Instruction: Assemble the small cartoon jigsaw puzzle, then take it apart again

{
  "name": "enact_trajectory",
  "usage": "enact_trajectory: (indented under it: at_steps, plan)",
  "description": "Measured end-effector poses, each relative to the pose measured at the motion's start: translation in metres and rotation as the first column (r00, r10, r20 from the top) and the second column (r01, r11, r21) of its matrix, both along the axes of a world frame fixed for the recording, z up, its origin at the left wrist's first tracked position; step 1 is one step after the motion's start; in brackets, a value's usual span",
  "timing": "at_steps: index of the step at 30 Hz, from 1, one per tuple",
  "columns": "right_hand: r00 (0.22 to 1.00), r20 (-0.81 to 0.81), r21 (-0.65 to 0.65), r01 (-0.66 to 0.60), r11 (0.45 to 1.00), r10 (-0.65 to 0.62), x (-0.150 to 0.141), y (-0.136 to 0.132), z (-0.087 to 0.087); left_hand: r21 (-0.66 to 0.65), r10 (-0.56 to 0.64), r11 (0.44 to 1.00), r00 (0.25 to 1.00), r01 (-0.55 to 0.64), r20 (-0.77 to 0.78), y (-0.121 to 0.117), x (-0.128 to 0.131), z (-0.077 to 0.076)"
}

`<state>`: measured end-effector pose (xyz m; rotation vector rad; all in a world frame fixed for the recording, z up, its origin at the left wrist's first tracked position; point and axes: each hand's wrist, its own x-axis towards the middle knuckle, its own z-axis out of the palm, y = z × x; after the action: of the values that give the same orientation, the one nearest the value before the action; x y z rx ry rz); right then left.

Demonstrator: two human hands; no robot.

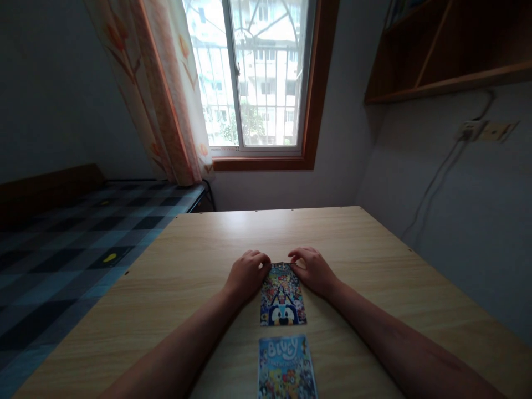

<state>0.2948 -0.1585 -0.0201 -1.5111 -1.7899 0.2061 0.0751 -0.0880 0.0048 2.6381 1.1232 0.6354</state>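
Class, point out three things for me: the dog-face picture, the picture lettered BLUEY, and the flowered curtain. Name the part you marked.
Dog-face picture [283, 314]: head view, on the dog's face.
BLUEY picture [283, 349]: head view, on its lettering.
Flowered curtain [160, 94]: head view, on its hanging folds.

Two printed pieces [283, 296] — two hands [248, 275] — one window [268, 83]
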Motion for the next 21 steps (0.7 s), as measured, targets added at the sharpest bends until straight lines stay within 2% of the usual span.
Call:
enact_trajectory:
  at_steps: [6,12,21]
  plan:
    - [0.997,0.068,-0.014,-0.025,1.000,0.026,0.001,0.000,0.001,-0.017,0.015,1.000,1.000,-0.015,0.001,0.000,0.000,0.000]
    - [0.996,0.083,-0.016,-0.026,1.000,0.027,0.001,-0.001,0.001,-0.038,0.041,0.999,0.997,-0.039,0.062,0.007,-0.002,-0.007]
    - [0.995,0.088,0.043,-0.055,0.998,0.051,0.003,0.003,-0.006,-0.064,0.082,0.995,0.990,-0.075,0.114,0.010,-0.001,-0.009]
